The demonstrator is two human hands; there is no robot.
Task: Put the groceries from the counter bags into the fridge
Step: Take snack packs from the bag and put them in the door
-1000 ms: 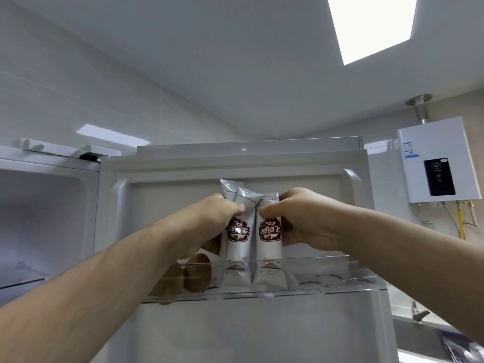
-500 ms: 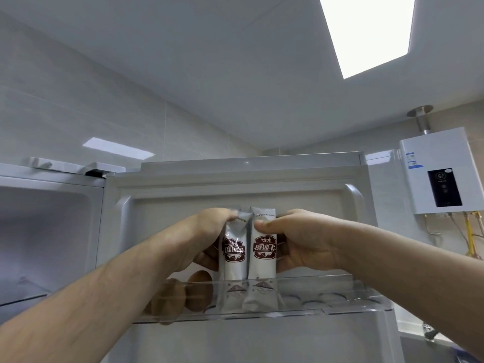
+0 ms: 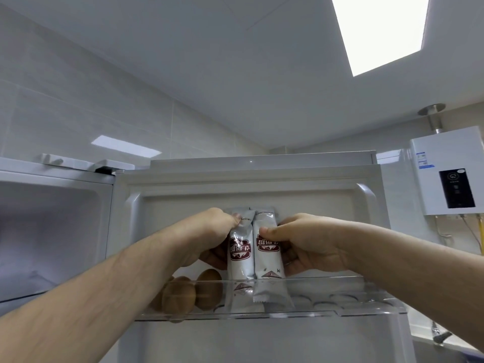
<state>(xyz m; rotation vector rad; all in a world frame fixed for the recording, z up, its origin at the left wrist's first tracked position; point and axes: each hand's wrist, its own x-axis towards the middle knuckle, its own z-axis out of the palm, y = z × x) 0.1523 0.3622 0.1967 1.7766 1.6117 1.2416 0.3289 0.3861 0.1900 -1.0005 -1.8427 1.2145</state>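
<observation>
From the head camera: two silver snack packets (image 3: 252,254) stand upright in the clear top shelf (image 3: 327,289) of the open fridge door. The left hand (image 3: 209,237) pinches one and the right hand (image 3: 301,244) the other. Brown eggs (image 3: 192,292) sit just left. Placing appears under way; next, likely release both.

The left packet (image 3: 239,255) and right packet (image 3: 268,254) are seen to be made of silvery, slightly crinkled film with a glossy sheen. The door shelf (image 3: 327,307) is formed of clear, shiny plastic, and the door lining (image 3: 183,205) of smooth white plastic. A dull, rough skin is shown by the brown fruits (image 3: 180,297). The wall tiles (image 3: 78,113) are glazed and reflective, while the ceiling (image 3: 235,61) is matt. The flue pipe (image 3: 435,121) is of brushed metal, and the water heater (image 3: 445,158) is cased in glossy white.
</observation>
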